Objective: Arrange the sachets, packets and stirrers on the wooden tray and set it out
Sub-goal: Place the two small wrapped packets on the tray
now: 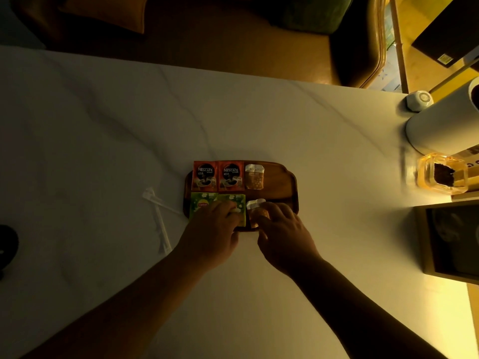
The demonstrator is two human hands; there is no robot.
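Note:
A wooden tray point(281, 186) lies mid-table. Along its far row sit two red Nescafe sachets point(204, 175) point(230, 175) and a small brown-and-white sachet point(254, 176). In the near row lie two green tea packets point(203, 204). My left hand point(212, 229) rests flat on the right green packet point(239, 200), fingers pressing it. My right hand point(282, 226) has its fingertips on a second brown-and-white sachet point(255, 207) at the near middle of the tray. The tray's right part is bare. Two wrapped white stirrers point(159, 216) lie on the table, left of the tray.
A white marble table point(103, 138) holds a white cylinder point(440, 125), a small white round device point(420, 100) and a glass jar with dark contents point(443, 174) at the right. A dark box point(451, 237) sits at the right edge. A dark object point(7, 244) is at the left edge.

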